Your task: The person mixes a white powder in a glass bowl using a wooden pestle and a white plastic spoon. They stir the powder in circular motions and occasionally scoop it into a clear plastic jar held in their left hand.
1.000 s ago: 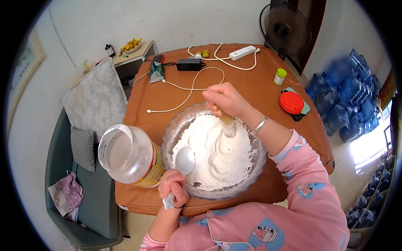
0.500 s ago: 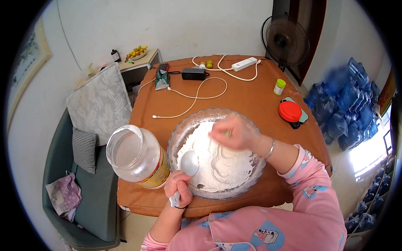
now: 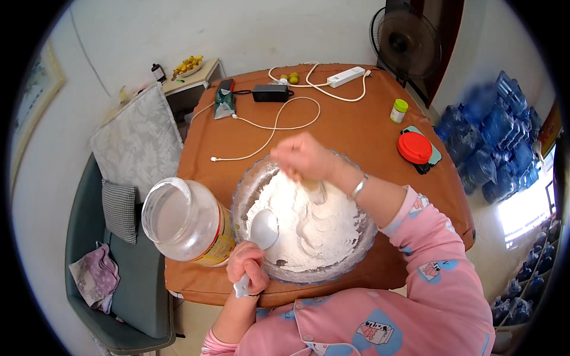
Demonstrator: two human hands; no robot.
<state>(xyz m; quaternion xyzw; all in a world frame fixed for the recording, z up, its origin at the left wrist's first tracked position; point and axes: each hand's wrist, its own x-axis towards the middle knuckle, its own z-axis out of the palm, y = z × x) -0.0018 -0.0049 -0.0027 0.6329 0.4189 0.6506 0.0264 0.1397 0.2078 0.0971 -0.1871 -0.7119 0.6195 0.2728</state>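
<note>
L hand (image 3: 247, 267) w/ spoon (image 3: 264, 229) — R hand (image 3: 304, 156), rod (image 3: 316, 192)

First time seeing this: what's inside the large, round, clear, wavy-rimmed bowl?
White powder, a pale cylindrical rod's lower end and, over the left side, a translucent white spoon's head. Powder covers most of the bowl's bottom; the right hand hides the rod's top.
</note>
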